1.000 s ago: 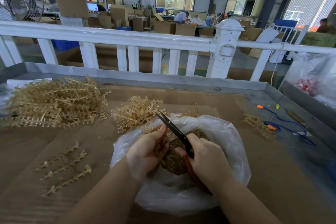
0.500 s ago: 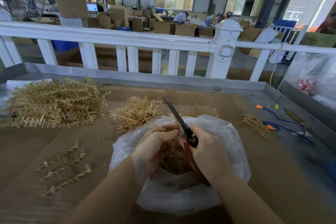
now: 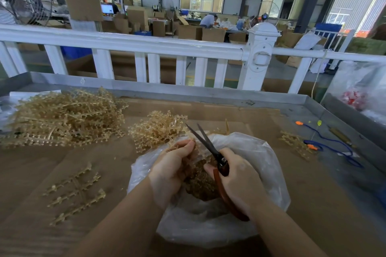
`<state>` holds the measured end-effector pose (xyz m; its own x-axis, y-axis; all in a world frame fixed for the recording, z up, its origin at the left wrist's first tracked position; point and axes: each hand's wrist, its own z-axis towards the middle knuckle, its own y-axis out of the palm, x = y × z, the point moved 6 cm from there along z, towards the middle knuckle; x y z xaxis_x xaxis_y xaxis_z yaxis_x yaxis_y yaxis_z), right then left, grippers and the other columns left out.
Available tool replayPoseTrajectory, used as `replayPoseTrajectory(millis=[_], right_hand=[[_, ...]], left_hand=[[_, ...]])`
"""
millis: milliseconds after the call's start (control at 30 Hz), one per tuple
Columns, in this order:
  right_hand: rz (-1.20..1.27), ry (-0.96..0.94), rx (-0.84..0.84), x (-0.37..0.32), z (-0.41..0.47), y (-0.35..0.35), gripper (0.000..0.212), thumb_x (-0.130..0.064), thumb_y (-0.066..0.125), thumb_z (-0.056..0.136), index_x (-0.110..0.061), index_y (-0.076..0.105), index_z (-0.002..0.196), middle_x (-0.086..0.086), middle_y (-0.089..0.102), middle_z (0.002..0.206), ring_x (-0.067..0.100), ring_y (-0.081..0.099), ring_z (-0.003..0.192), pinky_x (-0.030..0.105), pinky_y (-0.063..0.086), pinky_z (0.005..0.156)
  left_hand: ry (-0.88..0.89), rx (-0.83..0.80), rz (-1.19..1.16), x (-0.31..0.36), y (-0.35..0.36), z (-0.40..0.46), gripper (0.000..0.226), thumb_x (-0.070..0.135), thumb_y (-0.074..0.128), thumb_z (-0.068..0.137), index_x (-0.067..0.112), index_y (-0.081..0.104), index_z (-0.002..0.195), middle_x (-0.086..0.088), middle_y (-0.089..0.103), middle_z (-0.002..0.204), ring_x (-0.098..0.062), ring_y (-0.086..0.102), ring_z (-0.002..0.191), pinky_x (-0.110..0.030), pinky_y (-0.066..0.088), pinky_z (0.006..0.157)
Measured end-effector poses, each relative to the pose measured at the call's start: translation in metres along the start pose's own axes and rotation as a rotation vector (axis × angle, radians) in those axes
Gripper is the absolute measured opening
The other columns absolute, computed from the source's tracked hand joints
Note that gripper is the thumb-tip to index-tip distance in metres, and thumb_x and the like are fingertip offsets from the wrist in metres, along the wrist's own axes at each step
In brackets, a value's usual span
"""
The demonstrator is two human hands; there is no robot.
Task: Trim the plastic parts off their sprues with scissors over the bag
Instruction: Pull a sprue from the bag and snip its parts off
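Head view: the left hand (image 3: 173, 170) is pinching a tan plastic sprue strip (image 3: 193, 142) over the open translucent plastic bag (image 3: 269, 162), which is sitting at the table's six o'clock. The right hand (image 3: 240, 181) is gripping red-handled steel scissors (image 3: 211, 147), blades parted, pointing toward eleven o'clock. A large heap of untrimmed tan sprues (image 3: 62, 117) is lying at ten o'clock.

Two bare forearms enter from about 6 o'clock, no sleeves, watch, rings or gloves showing on either, ending in the left hand (image 3: 171, 173) and right hand (image 3: 240, 181), with short plain fingernails
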<state>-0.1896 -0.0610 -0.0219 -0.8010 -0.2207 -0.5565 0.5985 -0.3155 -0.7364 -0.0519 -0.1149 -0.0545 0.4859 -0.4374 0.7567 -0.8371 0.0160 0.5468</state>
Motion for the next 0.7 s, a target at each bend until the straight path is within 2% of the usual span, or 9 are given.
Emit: replayPoseTrajectory(millis=[200, 400, 567, 700], right_hand=[[-0.034, -0.050, -0.036, -0.006, -0.001, 0.000, 0.028, -0.057, 0.051, 0.083, -0.032, 0.055, 0.094, -0.015, 0.059, 0.085, 0.002, 0.054, 0.084, 0.019, 0.043, 0.078], [-0.085, -0.069, -0.048, -0.010, -0.001, -0.001, 0.027, -0.056, 0.052, 0.085, -0.032, 0.053, 0.096, -0.014, 0.058, 0.086, 0.002, 0.053, 0.084, 0.017, 0.041, 0.078], [-0.060, -0.060, -0.049, -0.012, 0.002, -0.001, 0.027, -0.053, 0.052, 0.088, -0.029, 0.056, 0.100, -0.012, 0.061, 0.088, 0.003, 0.056, 0.085, 0.019, 0.045, 0.079], [-0.055, -0.044, -0.066, -0.013, 0.003, 0.002, 0.030, -0.052, 0.051, 0.089, -0.027, 0.056, 0.105, -0.010, 0.064, 0.090, 0.004, 0.059, 0.087, 0.020, 0.048, 0.080]], left_hand=[[0.013, -0.016, -0.017, 0.001, -0.001, 0.001, 0.008, 0.005, 0.062, 0.085, 0.012, 0.066, 0.082, -0.009, 0.070, 0.076, -0.024, 0.066, 0.075, -0.037, 0.053, 0.074], [0.042, -0.033, 0.051, -0.001, -0.004, 0.005, 0.030, 0.004, 0.059, 0.086, 0.015, 0.071, 0.061, -0.009, 0.072, 0.073, -0.021, 0.070, 0.066, -0.035, 0.050, 0.065], [0.016, -0.080, 0.071, -0.005, 0.001, 0.005, 0.004, 0.013, 0.069, 0.063, 0.014, 0.073, 0.065, -0.008, 0.072, 0.075, -0.021, 0.071, 0.064, -0.028, 0.053, 0.053], [-0.015, -0.075, 0.062, -0.007, 0.001, 0.006, 0.017, 0.013, 0.070, 0.059, 0.010, 0.070, 0.076, -0.009, 0.073, 0.076, -0.021, 0.071, 0.065, -0.028, 0.054, 0.052]])
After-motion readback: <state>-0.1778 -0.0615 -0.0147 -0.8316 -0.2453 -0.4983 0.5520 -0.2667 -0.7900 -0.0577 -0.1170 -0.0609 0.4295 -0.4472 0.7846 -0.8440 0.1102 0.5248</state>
